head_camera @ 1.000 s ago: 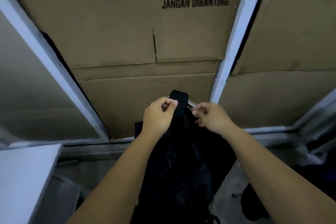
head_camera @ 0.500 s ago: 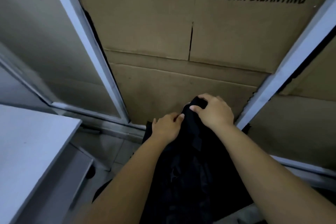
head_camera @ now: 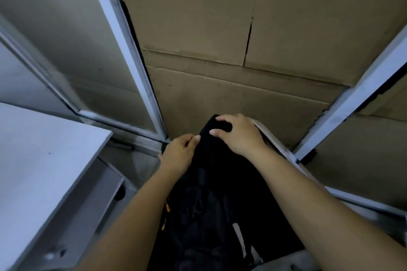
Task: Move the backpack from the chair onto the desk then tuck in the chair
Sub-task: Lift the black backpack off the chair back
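Observation:
A black backpack (head_camera: 211, 209) hangs upright in front of me, low in the middle of the view, with small orange pulls on its left side. My right hand (head_camera: 239, 134) is clamped over its top loop. My left hand (head_camera: 179, 155) pinches the fabric just left of that, at the upper edge. The white desk (head_camera: 41, 167) lies to the left, its corner close to my left hand. A pale curved edge (head_camera: 279, 149) shows behind my right wrist; I cannot tell whether it belongs to the chair, which is otherwise hidden.
Flattened cardboard (head_camera: 220, 28) with printed lettering covers the window behind white frame bars (head_camera: 123, 50). A grey floor strip (head_camera: 136, 169) and the desk's side panel (head_camera: 88, 211) lie between desk and backpack.
The view has swung left, bringing more of the desk in. My right hand went from pinching beside the loop to covering the backpack's top; my left hand dropped to the left edge.

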